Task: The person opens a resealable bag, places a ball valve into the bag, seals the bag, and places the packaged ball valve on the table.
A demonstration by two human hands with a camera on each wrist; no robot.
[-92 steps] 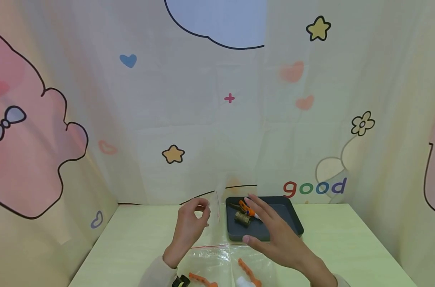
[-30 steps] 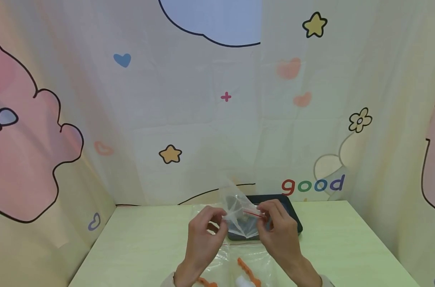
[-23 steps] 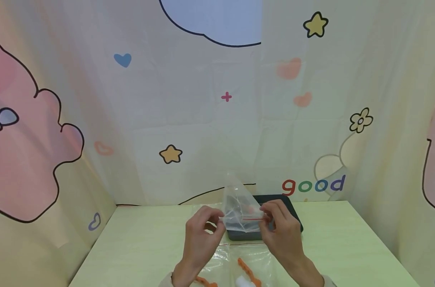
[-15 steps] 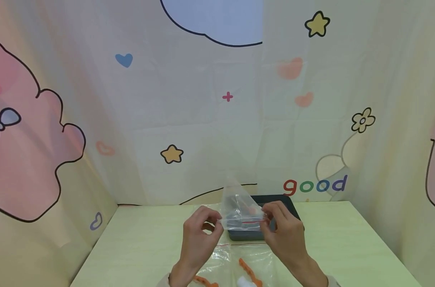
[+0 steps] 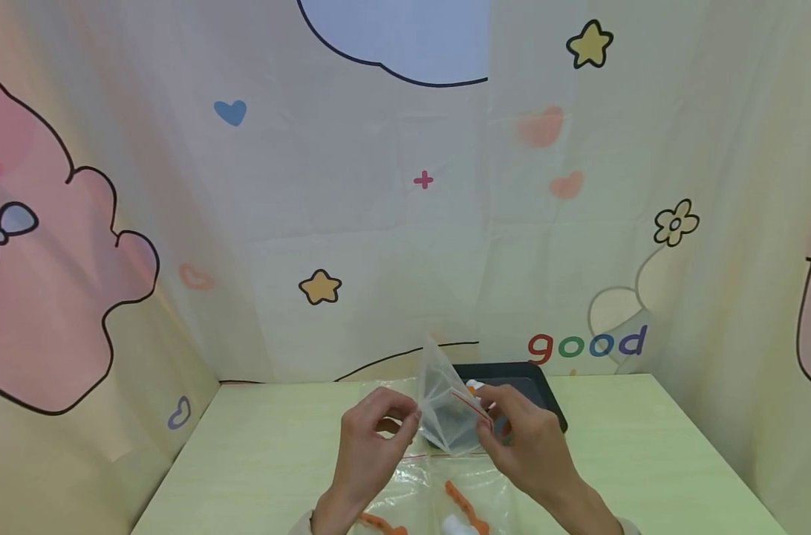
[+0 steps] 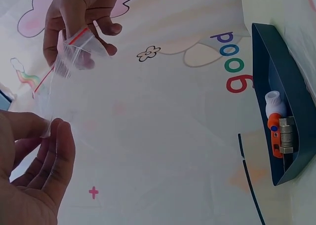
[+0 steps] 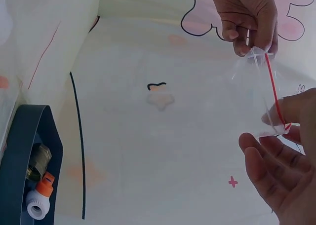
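A clear zip bag [image 5: 442, 416] hangs between two bare hands above the pale tabletop [image 5: 258, 446], its red seal line [image 5: 471, 406] slanting down toward the right hand [image 5: 529, 438], whose grip pinches the plastic at that end between thumb and fingers. The left hand [image 5: 375, 438] holds the opposite edge, its grip likewise pressed thumb to fingers on the film. The relation that seems to matter most is between mouth and hands: the seal lies on the person's side of the bag, so the mouth probably faces back toward the wearer, while the body tapers up and away toward the wall. The dark tray [image 5: 529, 386] sits on the tabletop beyond the bag and reaches out to its right, partly screened by the film, with the right hand the nearer of the two. Inside lie an orange-and-white valve [image 6: 274, 120] and a metal fitting [image 6: 286, 136], side by side. Closer to the person, two flat bags [image 5: 495, 479] rest on the tabletop, orange pieces [image 5: 467, 507] showing in both and a white part [image 5: 456, 524] in one, as a fabric backdrop [image 5: 379, 186] printed with hearts and stars rises behind
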